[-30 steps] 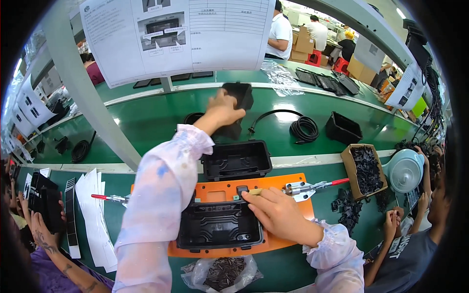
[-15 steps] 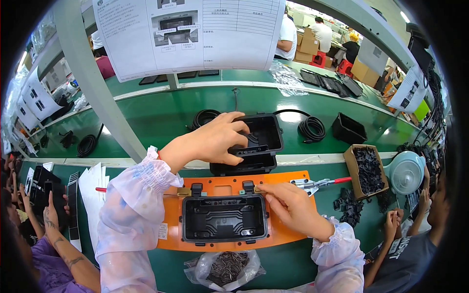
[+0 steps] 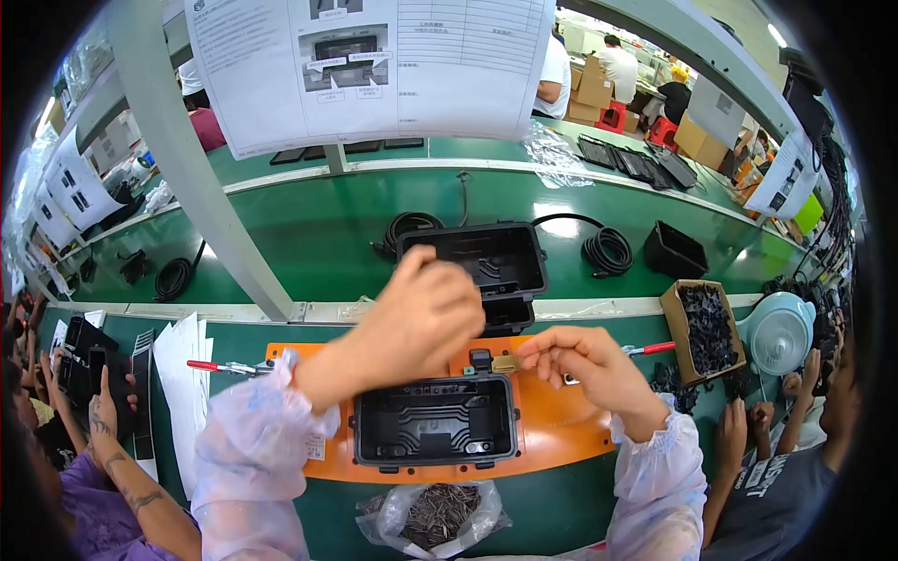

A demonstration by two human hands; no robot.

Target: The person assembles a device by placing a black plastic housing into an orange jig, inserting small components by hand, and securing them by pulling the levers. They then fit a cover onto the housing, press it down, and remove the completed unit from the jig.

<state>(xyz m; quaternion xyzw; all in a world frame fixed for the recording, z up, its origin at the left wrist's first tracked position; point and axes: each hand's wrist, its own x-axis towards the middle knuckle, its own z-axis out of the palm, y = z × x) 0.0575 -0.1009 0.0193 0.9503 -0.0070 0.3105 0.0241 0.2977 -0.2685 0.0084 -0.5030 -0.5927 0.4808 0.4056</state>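
Note:
A black plastic box (image 3: 435,425), open side up, sits in an orange fixture plate (image 3: 561,430) before me. My left hand (image 3: 421,318) hangs over its far left part, fingers curled and smeared by motion; whether they hold anything does not show. My right hand (image 3: 589,369) is at the fixture's far right, thumb and forefinger pinched beside a small brass-coloured block (image 3: 505,364). Anything between those fingertips is too small to make out. Beyond my left hand, another open black box (image 3: 524,266) rests above a further black box (image 3: 510,313).
A clear bag of metal pins or screws (image 3: 440,514) lies nearest me. Red-handled toggle clamps (image 3: 652,349) flank the fixture. At right stand a carton of black parts (image 3: 706,327) and a pale blue fan (image 3: 779,332). Coiled black cables (image 3: 606,251) lie farther back. People sit on both sides.
My left hand has drawn back from the far black box toward me, over the fixture. My right hand has shifted slightly right and lifted, its thumb and forefinger now pinched together.

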